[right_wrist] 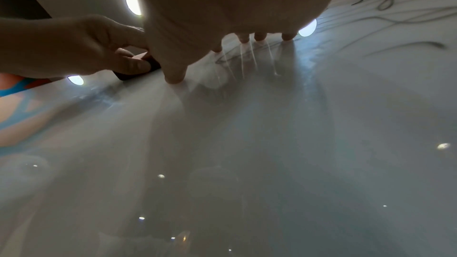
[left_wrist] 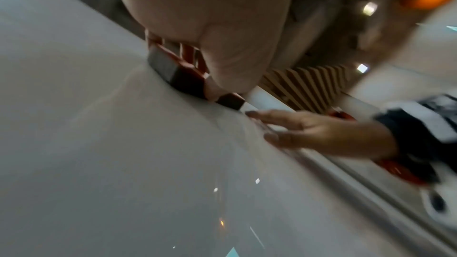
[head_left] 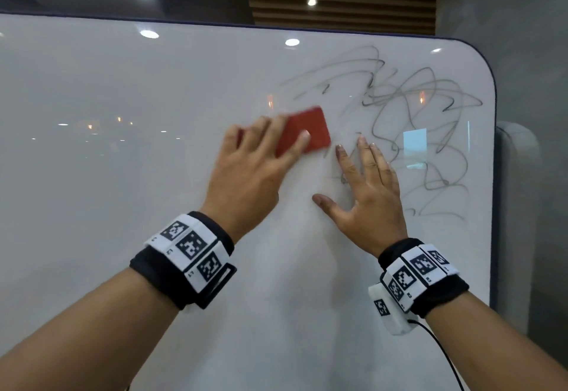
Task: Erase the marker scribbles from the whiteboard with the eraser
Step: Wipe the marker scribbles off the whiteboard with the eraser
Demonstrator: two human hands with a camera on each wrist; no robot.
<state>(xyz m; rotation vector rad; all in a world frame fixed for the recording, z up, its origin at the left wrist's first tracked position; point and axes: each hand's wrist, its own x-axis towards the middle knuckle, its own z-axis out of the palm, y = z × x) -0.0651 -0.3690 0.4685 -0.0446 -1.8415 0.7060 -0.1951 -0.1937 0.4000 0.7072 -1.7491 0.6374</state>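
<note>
Just right of the left hand's (head_left: 252,172) grip, clamped on the apparently blurred red eraser (head_left: 302,130), the right hand (head_left: 365,187) is spread flat on the whiteboard (head_left: 123,98) beside scribbles (head_left: 424,132).

Count on inspection: one whiteboard (head_left: 123,175), one red eraser (head_left: 307,129), one patch of scribbles (head_left: 424,132), my two hands, two marker-tagged wristbands.

whiteboard (head_left: 123,89): upright, glossy white, dark rim | marker scribbles (head_left: 415,132): grey, right of and above both grips | red eraser (head_left: 304,132): flat against board | right grip (head_left: 365,193): fingers spread, flat on board
</note>
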